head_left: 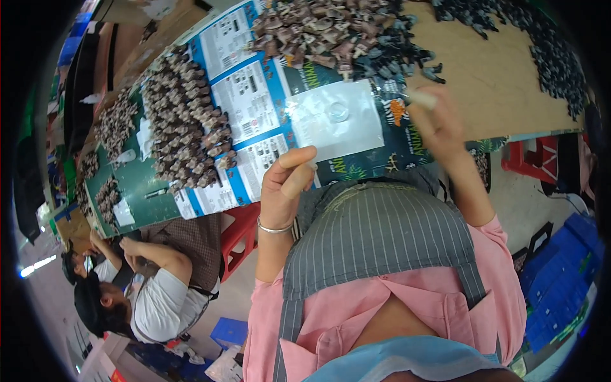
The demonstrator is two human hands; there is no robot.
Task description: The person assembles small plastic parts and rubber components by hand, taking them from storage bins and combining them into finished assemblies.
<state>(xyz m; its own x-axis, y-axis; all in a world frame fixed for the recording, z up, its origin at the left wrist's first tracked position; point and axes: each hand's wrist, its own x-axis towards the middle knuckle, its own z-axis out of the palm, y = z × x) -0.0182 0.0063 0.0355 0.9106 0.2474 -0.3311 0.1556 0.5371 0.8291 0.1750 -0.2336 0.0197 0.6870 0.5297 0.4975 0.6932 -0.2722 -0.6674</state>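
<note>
My left hand (pixel 289 181) is at the near left corner of a white sheet (pixel 356 137). Its thumb and fingers are curled together, with pale covers on some fingertips; anything pinched there is too small to make out. On the sheet sits a clear, shiny round blob (pixel 338 112). My right hand (pixel 439 124) is right of the sheet, smeared by motion, a pale cover on one finger. Beyond the sheet lies a heap of brownish small moulded pieces (pixel 318 32), with dark blue-grey pieces (pixel 398 57) at its right edge, nearest my right hand.
Rows of brown small moulded figures (pixel 184 121) stand to the left on printed card sheets (pixel 245 102). More dark pieces (pixel 557 70) lie at the far right. Two people sit at the left, one in a white shirt (pixel 168 305). Red stools (pixel 242 239) and blue crates (pixel 563 280) are below.
</note>
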